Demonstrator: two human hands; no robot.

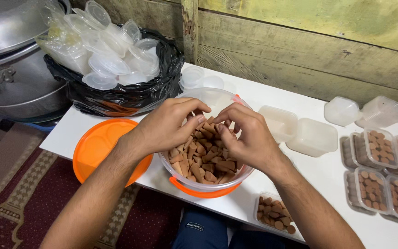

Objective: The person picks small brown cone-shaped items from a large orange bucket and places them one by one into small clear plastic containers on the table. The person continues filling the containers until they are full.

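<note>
Brown cone-shaped pieces (206,159) fill our clear round plastic tub (207,184) at the white table's (300,173) near edge. Our left hand (169,127) and right hand (247,136) pinch cones inside. Filled small clear boxes (378,168) crowd the right; an orange round lid (98,147) lies left.

My left hand (169,127) and right hand (247,138) sit side by side in the tub (203,188) on the table (318,170), fingers among the cones (206,159) that fill it. The lid (95,145) lies just left of the tub. Behind the lid stands a bag (130,97) heaped with empty cups (109,64), and a big pot (14,74) stands left of the bag. Two empty boxes (298,131) lie right of the tub; filled boxes (378,170) lie farther right, one more (275,214) at the near edge.
</note>
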